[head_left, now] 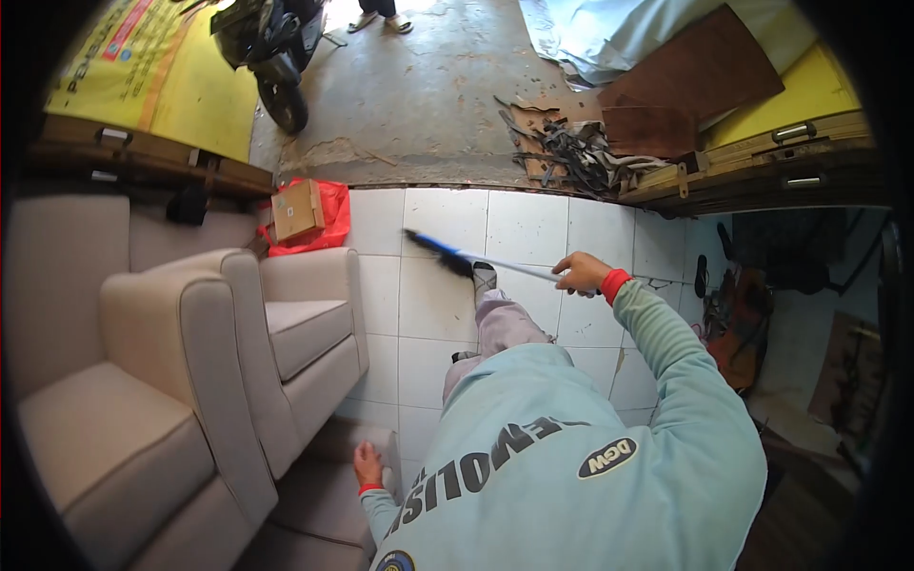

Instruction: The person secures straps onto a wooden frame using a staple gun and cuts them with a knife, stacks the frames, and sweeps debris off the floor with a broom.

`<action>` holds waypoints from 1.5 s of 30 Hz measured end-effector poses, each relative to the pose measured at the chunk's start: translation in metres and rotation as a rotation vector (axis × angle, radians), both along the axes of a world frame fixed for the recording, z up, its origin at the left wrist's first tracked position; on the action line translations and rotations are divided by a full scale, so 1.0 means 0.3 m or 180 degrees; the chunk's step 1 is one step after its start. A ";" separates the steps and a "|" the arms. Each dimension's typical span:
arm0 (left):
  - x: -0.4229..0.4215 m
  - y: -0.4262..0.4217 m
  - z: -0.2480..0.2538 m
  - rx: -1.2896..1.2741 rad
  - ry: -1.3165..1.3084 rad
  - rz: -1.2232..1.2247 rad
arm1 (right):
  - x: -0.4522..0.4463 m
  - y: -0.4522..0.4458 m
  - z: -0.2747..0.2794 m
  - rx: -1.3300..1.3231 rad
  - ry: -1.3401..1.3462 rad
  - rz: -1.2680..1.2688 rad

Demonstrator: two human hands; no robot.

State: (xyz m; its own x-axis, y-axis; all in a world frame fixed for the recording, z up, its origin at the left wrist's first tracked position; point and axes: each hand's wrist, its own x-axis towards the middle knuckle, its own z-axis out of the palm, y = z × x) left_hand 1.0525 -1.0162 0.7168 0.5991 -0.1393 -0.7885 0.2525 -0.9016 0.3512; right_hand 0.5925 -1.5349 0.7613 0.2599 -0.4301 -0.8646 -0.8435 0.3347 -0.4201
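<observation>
My right hand (581, 274) grips the pale handle of a broom (514, 265), out in front of me to the right. The broom's blue head with dark bristles (441, 253) is over the white tiles, close to my forward foot (485, 277) in a patterned sock. Low on the left, my left hand (367, 465) hangs beside a beige upholstered seat (328, 481), its fingers slightly curled and nothing visible in them. Both sleeves end in red cuffs.
Beige armchairs (309, 333) stand at the left. A cardboard box (298, 210) lies on a red bag (335, 214). Beyond the tile edge are a scrap pile (571, 152), brown sheets (700, 71) and a motorbike (276, 57). Another person's feet (379, 23) show at the top. Assorted items (743, 324) lie right.
</observation>
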 end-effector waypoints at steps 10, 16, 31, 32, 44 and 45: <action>0.203 -0.627 0.017 0.0156 0.0041 -0.0858 | -0.410 -0.205 -0.023 -0.2162 0.1119 -0.0950; 0.247 -0.934 -0.128 0.0713 0.0749 -0.2382 | -0.279 0.106 0.368 -0.0676 0.0334 -0.2409; 0.398 -2.533 0.208 -0.1482 -0.0877 -0.2973 | -0.206 -0.299 -0.615 -0.2183 0.1146 -0.2194; 0.353 -2.524 0.220 -0.1575 -0.0754 -0.2683 | -0.221 -0.376 -0.469 -0.1538 0.1050 -0.2517; 0.302 -1.974 -0.216 0.0713 0.1730 -0.3977 | -0.424 -0.649 -0.249 0.0220 -0.0099 -0.2852; 0.303 -2.048 -0.196 0.0752 0.1457 -0.3627 | -0.409 -0.700 -0.266 0.0138 0.0206 -0.2821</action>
